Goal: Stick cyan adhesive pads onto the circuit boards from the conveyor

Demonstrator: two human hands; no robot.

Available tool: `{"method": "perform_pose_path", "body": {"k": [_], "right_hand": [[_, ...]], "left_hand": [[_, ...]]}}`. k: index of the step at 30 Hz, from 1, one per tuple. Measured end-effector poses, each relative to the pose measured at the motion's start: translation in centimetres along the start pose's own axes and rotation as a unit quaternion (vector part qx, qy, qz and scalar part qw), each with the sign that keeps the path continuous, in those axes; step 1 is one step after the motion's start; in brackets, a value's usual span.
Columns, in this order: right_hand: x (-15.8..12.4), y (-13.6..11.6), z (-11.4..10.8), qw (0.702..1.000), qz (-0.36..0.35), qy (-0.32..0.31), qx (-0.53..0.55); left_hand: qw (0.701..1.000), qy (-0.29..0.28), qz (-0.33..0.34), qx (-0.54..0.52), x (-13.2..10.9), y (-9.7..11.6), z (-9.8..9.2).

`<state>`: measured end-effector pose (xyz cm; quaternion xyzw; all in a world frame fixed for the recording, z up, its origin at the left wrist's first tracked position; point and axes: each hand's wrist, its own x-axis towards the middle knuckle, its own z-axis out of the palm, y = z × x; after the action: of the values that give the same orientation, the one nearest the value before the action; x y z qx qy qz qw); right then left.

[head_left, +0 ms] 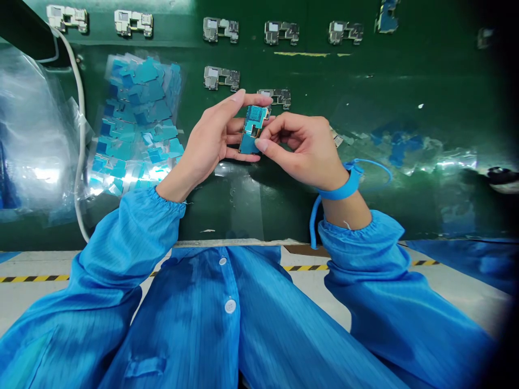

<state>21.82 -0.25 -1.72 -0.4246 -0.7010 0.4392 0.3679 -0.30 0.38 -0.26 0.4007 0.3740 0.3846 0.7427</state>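
You are holding a small circuit board above the near half of the table, roughly midway across, with blue film covering most of its upper face. Your left hand is gripping it, its fingers bracketing the far and near ends. Your right hand is bringing thumb and forefinger together at the board's near right edge; whether they are nipping the film or only pressing it, you are not letting the view tell.

Judging by this, the board is looking largely covered, though with your fingers working at its edge it is not seeming finished. Just beyond your hands, one bare board is lying partly hidden, and another bare board is lying to its left. Farther off, a row of boards is showing no blue on top, while one blue-faced board is sitting at the far right. To your left, clear sheets are carrying many blue pieces; to your right, blue scraps are lying on the green table.
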Motion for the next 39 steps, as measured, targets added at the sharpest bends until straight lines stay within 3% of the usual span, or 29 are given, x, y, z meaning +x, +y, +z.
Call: {"method": "perform_pose_path", "body": {"k": [24, 39], "right_hand": [[0.0, -0.3, 0.0, 1.000, -0.008, -0.003, -0.002], [0.3, -0.9, -0.2, 1.000, -0.005, -0.008, -0.012]], "left_hand": [[1.000, 0.011, -0.006, 0.020, -1.2, 1.2, 1.0], [0.997, -0.034, 0.034, 0.058, -0.2, -0.5, -0.3]]}}
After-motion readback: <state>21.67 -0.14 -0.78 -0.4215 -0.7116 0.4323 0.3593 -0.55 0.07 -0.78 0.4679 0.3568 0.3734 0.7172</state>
